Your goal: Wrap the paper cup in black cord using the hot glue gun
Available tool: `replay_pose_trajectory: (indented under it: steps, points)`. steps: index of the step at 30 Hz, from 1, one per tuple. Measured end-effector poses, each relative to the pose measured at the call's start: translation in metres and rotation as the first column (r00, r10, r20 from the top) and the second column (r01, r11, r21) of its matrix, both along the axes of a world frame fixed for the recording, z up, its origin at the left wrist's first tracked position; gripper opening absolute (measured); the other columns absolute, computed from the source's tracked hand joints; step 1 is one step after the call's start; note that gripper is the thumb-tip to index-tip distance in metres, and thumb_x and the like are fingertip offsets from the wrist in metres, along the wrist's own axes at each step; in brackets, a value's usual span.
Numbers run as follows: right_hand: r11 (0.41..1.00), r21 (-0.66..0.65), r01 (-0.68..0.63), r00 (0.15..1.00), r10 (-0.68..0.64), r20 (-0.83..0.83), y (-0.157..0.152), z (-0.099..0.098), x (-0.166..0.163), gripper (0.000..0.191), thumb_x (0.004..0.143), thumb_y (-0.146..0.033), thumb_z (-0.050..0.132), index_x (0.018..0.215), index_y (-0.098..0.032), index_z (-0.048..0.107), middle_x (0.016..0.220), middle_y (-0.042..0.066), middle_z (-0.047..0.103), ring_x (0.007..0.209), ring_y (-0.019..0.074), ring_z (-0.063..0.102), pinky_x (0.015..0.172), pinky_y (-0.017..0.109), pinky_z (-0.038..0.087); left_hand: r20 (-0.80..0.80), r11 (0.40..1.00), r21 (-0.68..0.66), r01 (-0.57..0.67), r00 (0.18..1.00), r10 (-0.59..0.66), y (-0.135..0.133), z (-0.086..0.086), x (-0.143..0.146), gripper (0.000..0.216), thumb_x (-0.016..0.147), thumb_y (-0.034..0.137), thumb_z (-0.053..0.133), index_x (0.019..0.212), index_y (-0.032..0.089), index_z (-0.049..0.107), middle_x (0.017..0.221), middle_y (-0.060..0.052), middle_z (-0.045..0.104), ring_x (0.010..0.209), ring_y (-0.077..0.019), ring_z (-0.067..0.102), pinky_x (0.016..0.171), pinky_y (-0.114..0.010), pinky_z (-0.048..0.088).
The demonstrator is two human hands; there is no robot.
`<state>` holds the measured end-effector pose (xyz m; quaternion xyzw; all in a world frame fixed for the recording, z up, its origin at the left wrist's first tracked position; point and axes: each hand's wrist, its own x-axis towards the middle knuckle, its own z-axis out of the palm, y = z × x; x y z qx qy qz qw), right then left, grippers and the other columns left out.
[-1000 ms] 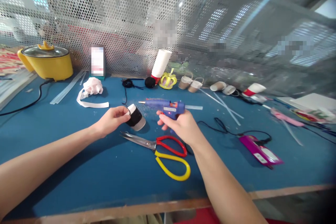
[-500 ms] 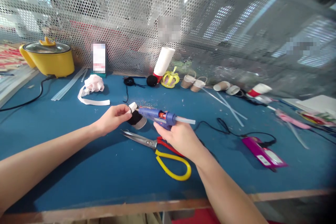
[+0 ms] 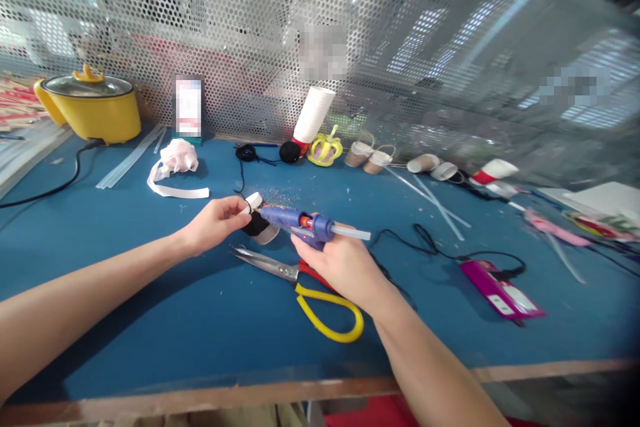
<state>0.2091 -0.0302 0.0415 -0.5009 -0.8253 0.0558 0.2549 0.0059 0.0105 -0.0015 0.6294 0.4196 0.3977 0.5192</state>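
Note:
A small paper cup [image 3: 258, 225], white at one end and wound with black in the middle, lies tilted on the blue table. Thumb and fingers of my left hand [image 3: 220, 220] pinch black yarn [image 3: 243, 177] against its white part; the exact grip is partly hidden. My right hand [image 3: 350, 260] is wrapped round a blue hot glue gun [image 3: 290, 219], a clear glue stick [image 3: 353, 233] jutting from its back. The gun's nozzle points left and meets the cup beside my left fingertips. Below both hands lie scissors [image 3: 277, 268] with red and yellow handles, blades slightly apart.
Along the perforated metal screen [image 3: 250, 67] stand a yellow electric pot [image 3: 107, 113], a phone [image 3: 189, 107], stacked paper cups [image 3: 315, 113] and small baskets [image 3: 377, 161]. A white ribbon bundle [image 3: 179, 157] lies left. On the right are a purple power strip [image 3: 500, 290] and its cord.
The glue gun has shifted very slightly left along the cup. Both hands keep their grips, and the view has tilted a little.

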Motion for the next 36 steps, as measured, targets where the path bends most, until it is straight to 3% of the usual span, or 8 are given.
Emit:
replay_pose_trajectory:
  steps: [12,19,26,31,36]
  points:
    - [0.999,-0.039,0.035,0.999,-0.036,-0.032,0.001,0.003,0.000,0.009,0.074,-0.019,0.049,0.070,-0.020,0.057,0.057,0.001,0.058,0.049,0.0140,0.053,0.051,0.025,0.044,-0.074,0.997,0.074,0.003,0.997,0.003,0.003,-0.002,-0.002,0.017,0.072,0.030,0.053,0.068,0.014,0.050,0.061,0.003,0.049,0.058,-0.0090,0.043,0.056,-0.021,0.034]
    - [0.999,0.027,0.026,1.000,-0.026,-0.013,0.002,0.000,0.001,0.010,0.075,-0.020,0.049,0.069,-0.020,0.056,0.063,0.003,0.060,0.056,0.0156,0.056,0.057,0.026,0.046,-0.081,0.992,0.124,0.014,0.997,-0.004,0.004,-0.004,-0.003,0.032,0.072,0.028,0.055,0.101,0.015,0.055,0.064,0.003,0.050,0.058,-0.0095,0.043,0.055,-0.021,0.034]
    - [0.999,0.053,0.011,0.999,-0.013,0.048,0.001,0.001,0.000,0.012,0.077,-0.021,0.047,0.075,-0.017,0.058,0.064,0.005,0.060,0.057,0.0168,0.056,0.057,0.027,0.045,-0.129,0.987,0.159,0.016,0.992,0.004,0.005,-0.009,-0.004,0.035,0.076,0.030,0.051,0.107,0.015,0.054,0.064,0.003,0.047,0.059,-0.0095,0.041,0.055,-0.022,0.033]
    - [0.999,0.005,-0.037,0.996,0.037,0.083,-0.001,0.006,-0.002,0.016,0.077,-0.018,0.046,0.081,-0.015,0.061,0.065,0.006,0.060,0.058,0.0172,0.058,0.056,0.027,0.046,-0.109,0.989,0.149,0.019,0.994,-0.003,0.005,-0.009,-0.005,0.038,0.074,0.030,0.053,0.109,0.014,0.054,0.068,0.000,0.056,0.062,-0.0117,0.049,0.059,-0.023,0.039]
    - [0.999,0.045,-0.017,0.997,0.013,0.070,0.000,0.003,-0.001,0.012,0.076,-0.018,0.048,0.076,-0.016,0.060,0.064,0.005,0.060,0.057,0.0165,0.057,0.056,0.026,0.045,-0.086,0.990,0.135,0.034,0.996,-0.022,0.005,-0.007,-0.005,0.041,0.073,0.028,0.055,0.111,0.014,0.054,0.080,-0.003,0.063,0.073,-0.0153,0.056,0.067,-0.026,0.044]
